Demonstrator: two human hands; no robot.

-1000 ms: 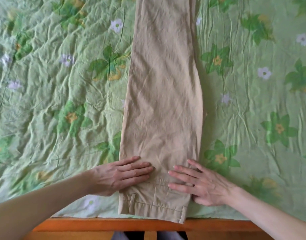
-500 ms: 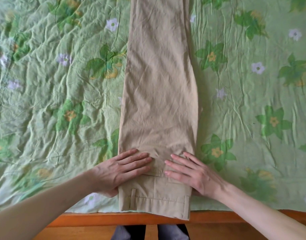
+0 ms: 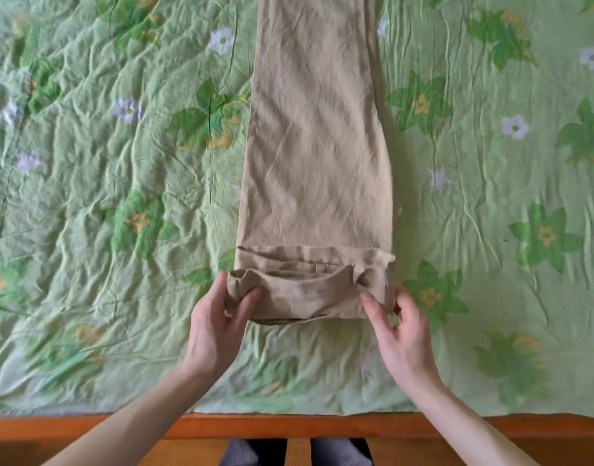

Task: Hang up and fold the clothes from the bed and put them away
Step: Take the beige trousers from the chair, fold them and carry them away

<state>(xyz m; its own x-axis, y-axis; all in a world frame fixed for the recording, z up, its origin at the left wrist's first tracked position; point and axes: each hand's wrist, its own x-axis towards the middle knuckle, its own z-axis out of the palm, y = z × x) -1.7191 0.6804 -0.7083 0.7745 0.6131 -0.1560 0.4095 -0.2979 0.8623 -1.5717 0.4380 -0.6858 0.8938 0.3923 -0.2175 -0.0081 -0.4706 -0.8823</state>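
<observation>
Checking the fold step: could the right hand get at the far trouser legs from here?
Probably not at once: the right hand pinches the trousers at the waistband fold, and the legs run out of frame, so reach is unclear.

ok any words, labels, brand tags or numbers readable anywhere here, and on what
None can be read.
Beige trousers: no tag or label shows, nor on the folded waistband end held by the left hand and right hand.
Green bedspread: flower print only, no text.

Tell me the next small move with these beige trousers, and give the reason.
Probably carry the lifted waist end forward and lay it flat further up the legs. The left hand and right hand each pinch a corner of the beige trousers, the waistband is only partly turned over and bunched, and the legs lie straight on the green bedspread.
</observation>
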